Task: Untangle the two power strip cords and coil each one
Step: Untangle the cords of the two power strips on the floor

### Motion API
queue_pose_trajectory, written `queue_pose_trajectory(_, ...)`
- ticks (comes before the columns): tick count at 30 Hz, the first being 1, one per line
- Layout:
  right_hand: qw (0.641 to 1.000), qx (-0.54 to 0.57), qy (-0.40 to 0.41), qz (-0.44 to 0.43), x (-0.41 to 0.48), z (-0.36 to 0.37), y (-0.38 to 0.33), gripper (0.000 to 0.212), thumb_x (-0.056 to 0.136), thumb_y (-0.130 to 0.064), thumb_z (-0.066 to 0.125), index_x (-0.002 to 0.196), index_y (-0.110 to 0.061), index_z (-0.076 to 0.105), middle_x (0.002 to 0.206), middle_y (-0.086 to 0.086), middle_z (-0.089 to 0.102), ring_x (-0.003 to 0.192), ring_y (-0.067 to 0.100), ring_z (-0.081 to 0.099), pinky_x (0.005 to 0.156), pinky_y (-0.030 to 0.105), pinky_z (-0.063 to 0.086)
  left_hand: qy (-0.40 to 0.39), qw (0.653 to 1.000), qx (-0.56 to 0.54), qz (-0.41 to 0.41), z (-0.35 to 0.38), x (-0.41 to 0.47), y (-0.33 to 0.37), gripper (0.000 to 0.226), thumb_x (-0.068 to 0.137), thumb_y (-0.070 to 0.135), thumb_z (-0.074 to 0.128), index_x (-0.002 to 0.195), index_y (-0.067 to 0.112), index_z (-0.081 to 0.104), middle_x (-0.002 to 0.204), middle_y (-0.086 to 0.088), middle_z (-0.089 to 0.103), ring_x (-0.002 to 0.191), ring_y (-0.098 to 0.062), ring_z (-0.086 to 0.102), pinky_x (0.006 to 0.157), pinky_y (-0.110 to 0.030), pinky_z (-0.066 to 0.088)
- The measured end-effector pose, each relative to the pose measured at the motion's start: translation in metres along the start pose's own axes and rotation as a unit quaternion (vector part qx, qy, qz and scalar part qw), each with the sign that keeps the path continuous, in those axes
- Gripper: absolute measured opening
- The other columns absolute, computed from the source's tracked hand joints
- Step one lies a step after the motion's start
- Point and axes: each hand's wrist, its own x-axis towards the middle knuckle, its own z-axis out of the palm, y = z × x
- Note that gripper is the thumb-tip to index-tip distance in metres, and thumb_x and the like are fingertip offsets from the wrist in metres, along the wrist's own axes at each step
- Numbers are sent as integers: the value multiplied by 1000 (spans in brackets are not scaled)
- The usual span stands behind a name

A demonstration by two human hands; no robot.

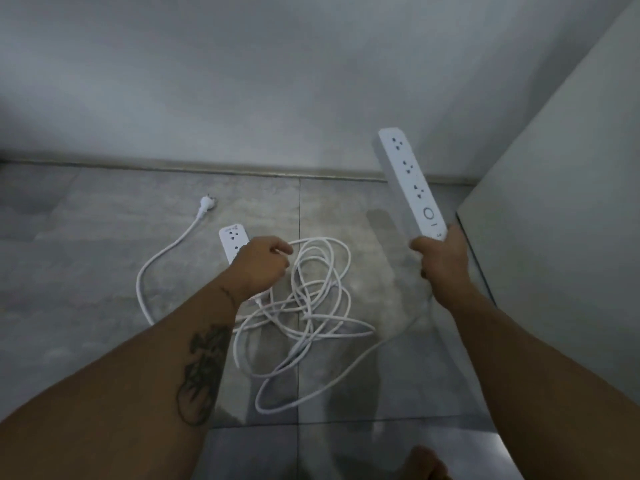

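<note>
**Where are the white cords [311,299]?**
In a messy pile on the floor [86,271], between the two arms.

**And the hands?**
The left hand [263,268] curls its fingers on a loop at the top of the pile. The right hand [441,258] wraps its fingers round the bottom of the lifted power strip [410,181].

**The other one?**
The small power strip [231,240] lies flat, partly behind the left hand. A plug [207,202] lies near the wall [242,81].
</note>
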Motion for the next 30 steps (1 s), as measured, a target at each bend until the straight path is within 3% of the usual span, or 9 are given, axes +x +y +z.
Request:
queue_pose_trajectory(4, 992, -7, -102, -69, -23, 14, -52, 43, 59, -25, 74, 94, -29, 49, 95, 1, 60, 71, 20, 54, 57, 33, 42, 27, 990, -127, 57, -14, -3, 75, 22, 88, 10, 59, 107, 13, 69, 95, -8, 71, 82, -17, 66, 74, -29, 54)
queue_pose_trajectory(8, 976, -63, -153, -141, -52, 25, -76, 50, 64, -24, 78, 106, -26, 50, 98, -13, 58, 83, 8, 58, 60, 29, 48, 9, 943, -332, 27, -38, -11, 124, 26, 91, 23, 61, 112, 8, 62, 93, -6, 69, 89, -20, 66, 77, -34, 55)
queue_pose_trajectory(12, 968, -69, -169, -172, -74, 26, -77, 51, 68, -24, 76, 111, -28, 48, 99, -13, 61, 82, 3, 60, 60, 23, 46, 70, 925, -374, 14, -53, -23, 131, 27, 89, 19, 66, 111, 3, 61, 97, -11, 69, 87, -26, 70, 65, -32, 60)
queue_pose_trajectory(15, 967, -114, -181, -138, -81, 22, -66, 40, 79, -12, 70, 113, -23, 50, 87, 1, 67, 71, 14, 64, 62, 31, 51, 104, 887, -450, 17, -67, -32, 124, 25, 90, 11, 65, 113, 2, 60, 98, -14, 68, 85, -27, 70, 58, -30, 59)
queue_pose_trajectory(17, 966, -143, -194, -91, -85, 10, -56, 10, 87, -12, 62, 97, -14, 63, 76, 11, 69, 66, 22, 65, 64, 36, 54, 154, 844, -513, 17, -84, -40, 115, 29, 89, 9, 65, 116, 0, 59, 101, -16, 68, 86, -28, 70, 61, -33, 60)
queue_pose_trajectory(21, 974, -42, -223, 6, -95, -5, -59, 27, 97, -14, 49, 75, -9, 65, 61, 13, 55, 50, 19, 55, 55, 27, 46, 228, 795, -562, 1, -116, -48, 88, 32, 87, 12, 68, 117, 4, 58, 108, -16, 69, 89, -27, 71, 70, -38, 61)
queue_pose_trajectory(25, 976, 125, -174, -44, -94, -1, -129, 26, 94, -15, 49, 72, -14, 64, 45, -4, 29, 35, 9, 22, 40, 15, 20, 189, 788, -582, -69, -111, -60, 51, 36, 93, 24, 61, 125, 10, 56, 115, -10, 66, 90, -20, 67, 67, -29, 57)
queue_pose_trajectory(28, 961, 68, -217, -159, -95, -8, -185, 22, 78, -15, 54, 67, -16, 73, 43, -8, 32, 33, 7, 24, 39, 13, 21, 126, 762, -619, -142, -91, -70, 22, 39, 97, 29, 53, 129, 7, 52, 110, -13, 63, 82, -19, 63, 71, -29, 53)
queue_pose_trajectory(30, 945, 15, -263, -195, -102, -12, -200, 25, 77, -11, 52, 69, -16, 74, 45, -8, 33, 35, 7, 27, 40, 15, 24, 88, 740, -641, -186, -74, -77, 6, 33, 97, 32, 50, 116, 5, 54, 94, -13, 60, 79, -21, 61, 80, -32, 51)
